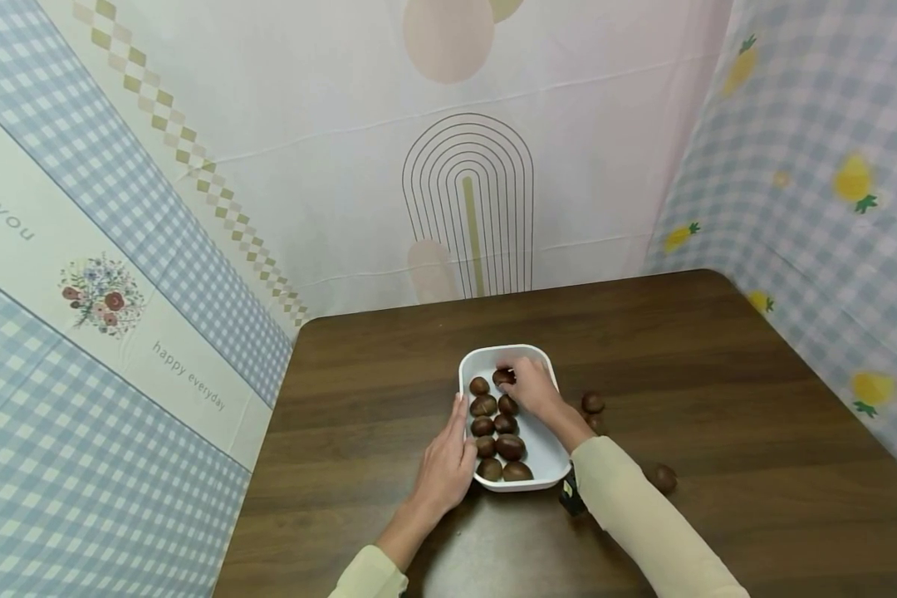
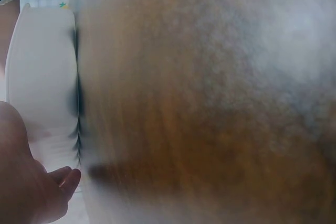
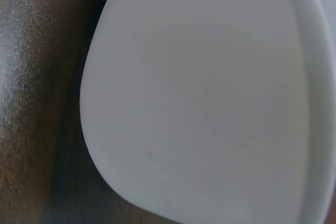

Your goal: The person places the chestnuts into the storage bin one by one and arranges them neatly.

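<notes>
A white rectangular tray [image 1: 544, 453] holds brown chestnuts [image 1: 510, 448] set in two columns along its left side. Near the far end, my right hand [image 1: 534, 389] pinches a chestnut [image 1: 504, 377] at the top of the second column, its fingers partly covering it. My left hand [image 1: 447, 465] rests along the tray's left side with its fingers fairly straight. In the left wrist view, that hand [image 2: 31, 182] touches the outer wall of the tray [image 2: 44, 61]. Only the white tray wall [image 3: 199, 103] fills the right wrist view; no fingers show there.
Several loose chestnuts [image 1: 593, 402] lie right of the tray, with another [image 1: 664, 478] beside the right sleeve. A brown wooden table [image 1: 359, 399] carries everything. Patterned cloths [image 1: 329, 166] hang behind and at both sides. A small black device [image 1: 571, 497] sits at the right wrist.
</notes>
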### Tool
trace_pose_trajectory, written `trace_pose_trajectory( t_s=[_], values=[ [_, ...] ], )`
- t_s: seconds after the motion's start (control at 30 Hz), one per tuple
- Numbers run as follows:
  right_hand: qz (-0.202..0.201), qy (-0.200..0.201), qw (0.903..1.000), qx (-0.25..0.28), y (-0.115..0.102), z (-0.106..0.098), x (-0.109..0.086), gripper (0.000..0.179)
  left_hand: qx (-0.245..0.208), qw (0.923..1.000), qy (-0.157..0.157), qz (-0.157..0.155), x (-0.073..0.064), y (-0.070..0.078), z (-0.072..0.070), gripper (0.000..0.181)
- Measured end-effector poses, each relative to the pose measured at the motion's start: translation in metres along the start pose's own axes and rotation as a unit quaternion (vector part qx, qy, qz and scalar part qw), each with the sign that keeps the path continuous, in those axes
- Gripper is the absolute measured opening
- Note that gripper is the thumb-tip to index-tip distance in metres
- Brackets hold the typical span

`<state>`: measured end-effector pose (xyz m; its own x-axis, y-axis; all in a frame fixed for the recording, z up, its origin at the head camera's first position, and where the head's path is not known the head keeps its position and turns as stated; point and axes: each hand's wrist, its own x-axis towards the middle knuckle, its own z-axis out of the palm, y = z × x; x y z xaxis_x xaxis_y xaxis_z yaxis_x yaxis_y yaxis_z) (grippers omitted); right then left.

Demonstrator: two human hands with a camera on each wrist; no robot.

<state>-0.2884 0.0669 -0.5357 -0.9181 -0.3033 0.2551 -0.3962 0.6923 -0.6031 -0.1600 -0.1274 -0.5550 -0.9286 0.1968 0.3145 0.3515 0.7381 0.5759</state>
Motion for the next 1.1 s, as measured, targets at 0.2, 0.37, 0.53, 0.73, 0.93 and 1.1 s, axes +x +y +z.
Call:
trace_pose_trajectory(
  t_s=[0.2, 0.37, 0.53, 0.73, 0.93, 1.1],
  values=[
    [0.043, -0.021, 0.9985, 0.025, -0.003, 0.001, -0.002, 0.031, 0.002, 1.0, 0.0, -0.001, 0.0, 0.0, 0.0, 0.067],
    [0.062, -0.029, 0.9966, 0.045, -0.005, 0.001, -0.003, 0.03, 0.002, 1.0, 0.001, -0.001, 0.0, -0.001, 0.0, 0.067],
    [0.061, -0.03, 0.9963, 0.052, -0.005, 0.002, -0.005, 0.025, 0.004, 1.0, -0.001, -0.003, 0.0, -0.001, 0.001, 0.067],
    [0.059, -0.025, 0.9965, 0.053, -0.006, 0.002, -0.006, 0.025, 0.003, 1.0, -0.002, -0.007, 0.0, -0.001, 0.001, 0.067],
    [0.067, -0.03, 0.9958, 0.054, -0.008, -0.003, -0.007, 0.029, 0.003, 0.9999, -0.007, -0.012, -0.001, 0.0, 0.002, 0.067],
    [0.062, -0.019, 0.9958, 0.064, -0.012, -0.014, -0.005, 0.03, 0.001, 0.9999, -0.007, -0.011, 0.0, -0.001, 0.002, 0.068]
  ],
)
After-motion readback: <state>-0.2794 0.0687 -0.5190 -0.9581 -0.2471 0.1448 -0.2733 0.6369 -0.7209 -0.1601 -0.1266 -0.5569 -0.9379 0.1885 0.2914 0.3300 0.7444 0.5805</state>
